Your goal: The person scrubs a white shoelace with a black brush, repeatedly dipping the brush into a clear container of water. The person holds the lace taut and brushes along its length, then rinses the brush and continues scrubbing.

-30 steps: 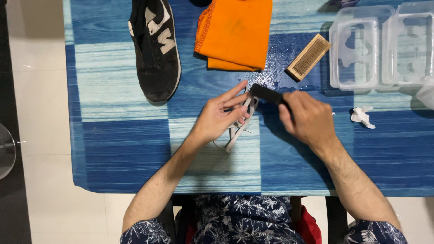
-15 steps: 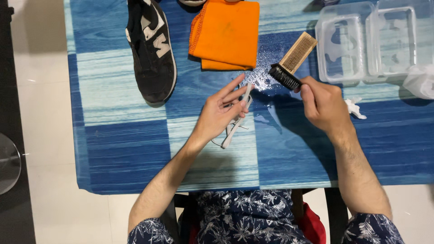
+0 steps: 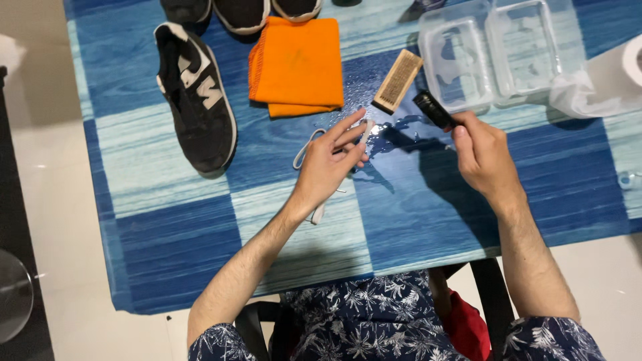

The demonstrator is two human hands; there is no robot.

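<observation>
Right hand (image 3: 483, 155) now off wooden brush (image 3: 397, 81), gripping perhaps a black brush (image 3: 433, 109); left hand (image 3: 329, 164) on shoelace (image 3: 305, 148).

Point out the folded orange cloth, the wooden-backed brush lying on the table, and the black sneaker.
Folded orange cloth (image 3: 297, 63), head view, middle of its top face.
Wooden-backed brush (image 3: 397, 81), head view, centre of its wooden back.
Black sneaker (image 3: 196, 100), head view, middle of its upper.

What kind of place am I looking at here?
Probably a home table set up for cleaning shoes: a blue checked tablecloth, a black sneaker, an orange cloth, a wooden brush and clear plastic tubs.
</observation>
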